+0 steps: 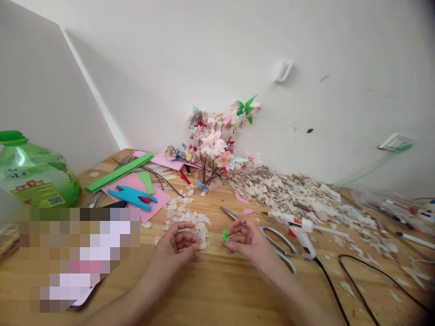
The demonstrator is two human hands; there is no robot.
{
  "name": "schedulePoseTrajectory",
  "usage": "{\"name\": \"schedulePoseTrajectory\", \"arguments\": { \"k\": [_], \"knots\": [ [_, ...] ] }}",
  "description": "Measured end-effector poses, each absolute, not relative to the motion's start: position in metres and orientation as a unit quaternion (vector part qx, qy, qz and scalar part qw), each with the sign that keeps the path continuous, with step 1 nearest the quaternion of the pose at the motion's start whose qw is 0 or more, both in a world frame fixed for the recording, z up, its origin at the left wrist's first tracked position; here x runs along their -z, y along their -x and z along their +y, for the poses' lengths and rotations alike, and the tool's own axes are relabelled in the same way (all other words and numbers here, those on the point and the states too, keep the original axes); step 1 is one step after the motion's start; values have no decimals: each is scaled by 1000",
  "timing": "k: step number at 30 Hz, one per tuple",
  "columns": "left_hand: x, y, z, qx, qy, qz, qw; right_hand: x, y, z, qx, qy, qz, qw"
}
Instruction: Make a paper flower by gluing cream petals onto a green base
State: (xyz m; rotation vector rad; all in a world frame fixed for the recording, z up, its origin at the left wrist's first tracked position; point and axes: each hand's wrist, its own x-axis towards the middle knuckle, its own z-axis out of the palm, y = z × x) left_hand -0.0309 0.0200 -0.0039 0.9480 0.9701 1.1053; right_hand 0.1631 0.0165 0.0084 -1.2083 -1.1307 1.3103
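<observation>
My right hand point(245, 237) pinches a small bright-green cluster point(225, 235), bead-like and bumpy, between thumb and fingertips. To its left my left hand point(181, 244) is loosely curled, with nothing visible in it. A pile of pale, petal-like flakes point(203, 224) lies just behind the left hand. Silver-handled scissors point(278, 242) lie on the wooden table point(204, 299), partly hidden by my right hand. Right of them rests a white glue gun point(301, 231) with a small lit red light. Handmade flowers point(213, 144) on dark stems stand behind both hands.
A broad heap of dry flakes point(288, 192) spreads along the wall. On the left are pink paper point(158, 197), a folded green strip point(120, 173), a blue winder-shaped piece point(132, 197) and a large green bottle point(37, 174). The black cord point(331, 290) runs toward the front right.
</observation>
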Motion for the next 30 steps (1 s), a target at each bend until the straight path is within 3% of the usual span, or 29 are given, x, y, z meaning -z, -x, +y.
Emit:
{"name": "schedulePoseTrajectory", "arguments": {
  "k": [17, 30],
  "knots": [
    [1, 27, 17, -423, -402, 444, 680, -2, -147, 0, -507, 485, -426, 571],
    [-9, 25, 12, -413, -421, 460, 663, 8, -139, -16, -284, 527, -639, 483]
  ]
}}
